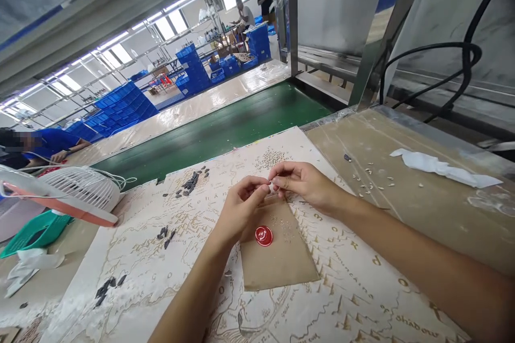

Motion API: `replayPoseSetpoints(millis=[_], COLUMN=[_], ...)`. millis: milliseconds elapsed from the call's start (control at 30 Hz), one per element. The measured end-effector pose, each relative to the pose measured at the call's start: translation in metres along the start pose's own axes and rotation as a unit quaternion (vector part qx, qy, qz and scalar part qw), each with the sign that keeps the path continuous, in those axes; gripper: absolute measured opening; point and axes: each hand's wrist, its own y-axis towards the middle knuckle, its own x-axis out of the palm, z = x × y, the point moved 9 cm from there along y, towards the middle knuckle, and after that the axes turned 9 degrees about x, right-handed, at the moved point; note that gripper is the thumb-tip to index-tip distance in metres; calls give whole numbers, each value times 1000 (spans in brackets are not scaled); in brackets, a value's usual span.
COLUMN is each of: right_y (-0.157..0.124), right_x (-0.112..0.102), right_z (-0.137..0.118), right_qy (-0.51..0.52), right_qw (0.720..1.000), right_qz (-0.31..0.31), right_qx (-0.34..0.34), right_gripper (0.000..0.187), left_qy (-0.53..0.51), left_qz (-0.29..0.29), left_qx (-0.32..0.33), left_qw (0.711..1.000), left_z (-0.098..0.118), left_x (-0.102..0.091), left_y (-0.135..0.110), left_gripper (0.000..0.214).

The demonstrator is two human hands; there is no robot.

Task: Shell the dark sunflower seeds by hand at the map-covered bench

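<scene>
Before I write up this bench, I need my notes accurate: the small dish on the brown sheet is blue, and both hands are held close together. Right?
The colour is wrong: in the head view, the small dish is red. The rest holds: it lies on the brown sheet, and the left hand and right hand are close together.

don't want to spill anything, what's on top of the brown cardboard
A small red dish and tiny pale bits lie on the cardboard; anything beneath the left hand is hidden.

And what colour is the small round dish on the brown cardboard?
The dish is red, clearest in head view.
</scene>
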Motion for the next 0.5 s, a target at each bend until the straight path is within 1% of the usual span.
replayPoseSetpoints(millis=[167,267,400,500], right_y=[-2,-5,-8,-10], right_x=[12,15,16,15], right_z=[4,8,8,4], right_qy=[-29,-53,-72,-88], right_qw=[999,998,997,995], right_qz=[-24,-26,-27,-16], right_qx=[-9,-11,-18,-34], right_gripper=[38,32,20,18], left_qy=[-83,-99,-106,-130], left_qz=[15,11,12,10], left_qx=[-3,-15,-5,-7], left_qw=[996,995,994,991], left_z=[-10,-14,-13,-14], left_x=[-3,-4,-4,-2], left_y=[-6,-8,-9,-10], left_gripper=[33,33,35,35])
